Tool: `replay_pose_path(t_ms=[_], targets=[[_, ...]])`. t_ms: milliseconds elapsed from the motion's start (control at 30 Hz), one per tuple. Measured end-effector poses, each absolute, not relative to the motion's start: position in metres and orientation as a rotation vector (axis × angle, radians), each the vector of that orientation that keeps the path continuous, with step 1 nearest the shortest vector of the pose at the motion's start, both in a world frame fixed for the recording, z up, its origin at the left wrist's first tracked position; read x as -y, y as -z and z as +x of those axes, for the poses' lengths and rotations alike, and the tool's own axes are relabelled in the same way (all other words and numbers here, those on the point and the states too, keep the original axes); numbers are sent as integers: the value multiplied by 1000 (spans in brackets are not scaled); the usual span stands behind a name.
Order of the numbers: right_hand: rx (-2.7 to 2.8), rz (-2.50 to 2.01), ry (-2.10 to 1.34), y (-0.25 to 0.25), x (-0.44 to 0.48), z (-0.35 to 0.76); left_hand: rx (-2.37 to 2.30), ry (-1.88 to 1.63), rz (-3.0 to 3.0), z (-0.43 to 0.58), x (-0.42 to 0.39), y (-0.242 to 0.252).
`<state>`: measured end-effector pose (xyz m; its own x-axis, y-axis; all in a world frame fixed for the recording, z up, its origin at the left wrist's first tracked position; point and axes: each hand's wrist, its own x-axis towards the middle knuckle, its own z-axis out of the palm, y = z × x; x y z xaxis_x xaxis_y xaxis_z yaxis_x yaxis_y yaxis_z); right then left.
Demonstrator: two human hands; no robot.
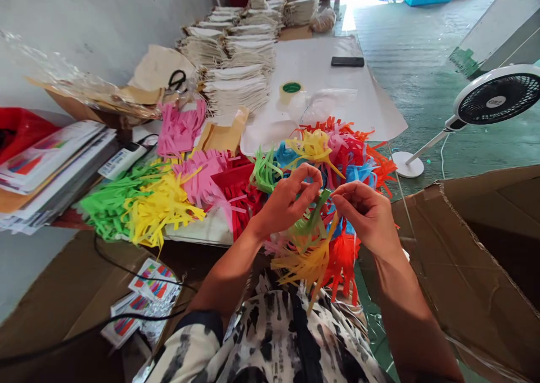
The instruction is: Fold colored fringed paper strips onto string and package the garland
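Observation:
My left hand [293, 197] and my right hand [367, 211] face each other above the front edge of the table. Between them is a green fringed tissue-paper tassel [314, 220], its strips hanging down. Left thumb and forefinger are closed near the tassel's top. The right fingertips pinch at its other side; a thin string may be there, too fine to make out. Below hang a yellow tassel [301, 265] and a red tassel [343, 259]. Behind my hands lie more tassels, among them a yellow one [312, 147] and a blue one [360, 172].
Fringed paper bundles in green [113, 203], yellow [164, 206] and pink [181, 127] lie at left. Farther back are stacked white bundles [236, 90], a tape roll [291, 89], scissors [177, 80] and a phone [347, 62]. A fan [498, 99] and a cardboard box [451, 231] stand right.

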<state>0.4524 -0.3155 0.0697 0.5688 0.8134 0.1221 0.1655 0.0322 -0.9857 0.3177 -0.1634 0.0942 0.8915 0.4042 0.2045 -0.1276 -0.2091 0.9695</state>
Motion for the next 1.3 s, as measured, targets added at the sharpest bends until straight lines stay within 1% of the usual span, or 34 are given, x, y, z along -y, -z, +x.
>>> replay_pose_path(t_ms=[167,333,467,700,800,1000,1100,1300], targets=[[849,-1466,-584,-70,310,447,-233,-475,1602,322,166,-90],[803,-1476,-511,-68,310,447,-226,-325,1311,321,167,-87],[802,-1493,-498,-66,312,447,-246,-329,1235,321,168,-80],[987,-1606,-544,-65,316,446,-319,-461,1271,327,169,-71],[1033,-1660,-502,-64,317,447,-349,-525,1320,327,169,-73],[874,-1623,-311,-68,315,442,-410,-787,1588,327,175,-75],[883,-1571,-306,-72,314,435,-412,-924,1731,327,180,-76],[911,-1604,-341,-74,314,430,-357,-1026,1859,328,183,-73]])
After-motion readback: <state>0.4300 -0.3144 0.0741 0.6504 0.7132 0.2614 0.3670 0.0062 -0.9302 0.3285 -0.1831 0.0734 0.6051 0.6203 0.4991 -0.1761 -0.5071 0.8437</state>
